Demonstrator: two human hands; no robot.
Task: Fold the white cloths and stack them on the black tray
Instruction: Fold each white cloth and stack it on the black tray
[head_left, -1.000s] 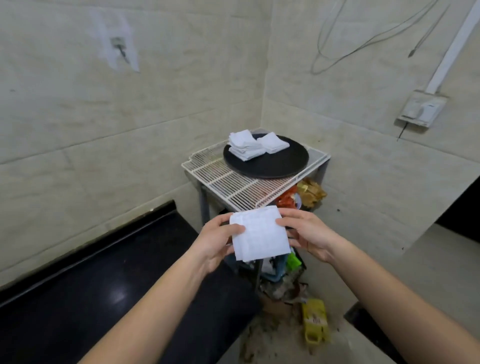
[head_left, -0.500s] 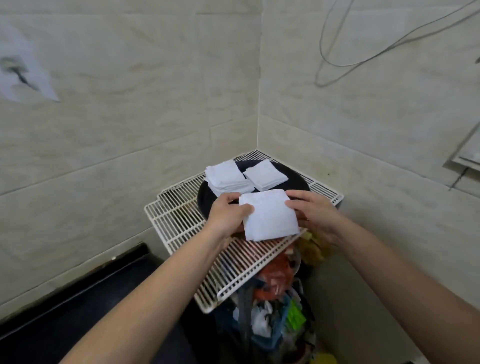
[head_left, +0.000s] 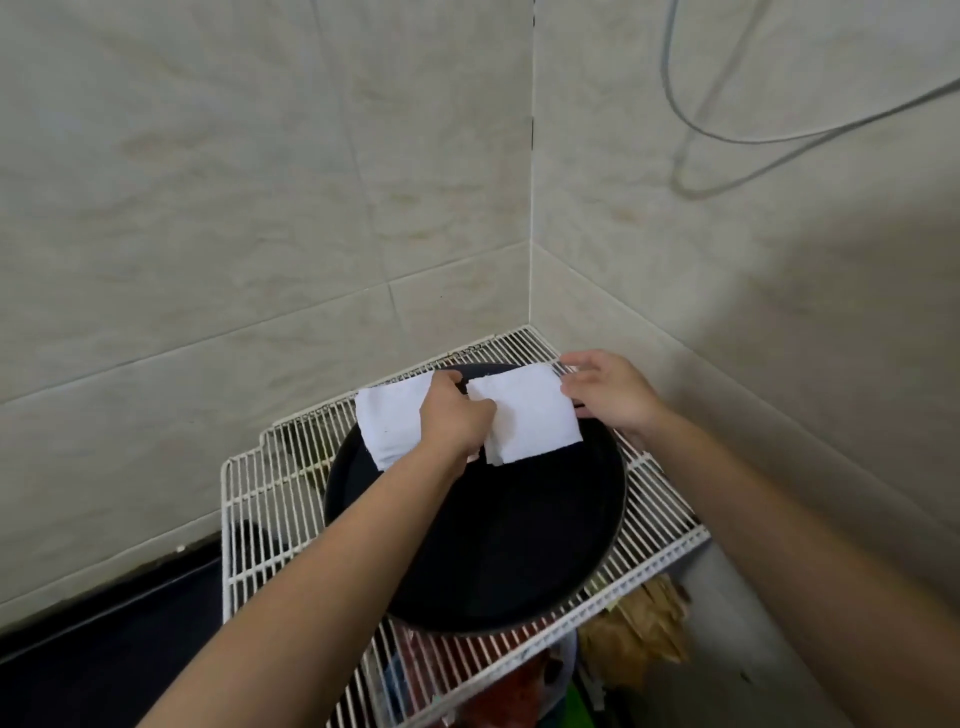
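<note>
Both hands reach over the far side of the round black tray, which sits on a white wire rack pushed into the corner of two tiled walls. Left hand is closed around the near left edge of a folded white cloth, thumb and fingers pinching it; right hand holds the cloth's far right edge with its fingertips, the fingers curled — so the cloth is gripped at both ends and lies at the tray's far rim, though whether it rests fully on what is beneath cannot be told. Just to its left, partly behind the left hand, a stack of folded white cloths sits at the tray's far left rim, overhanging it slightly. Most of the tray's near surface is bare black. Under the rack's near right corner — seen through the wires — lie reddish and brown bags, too blurred to name further. A grey cable loops across the right wall.
</note>
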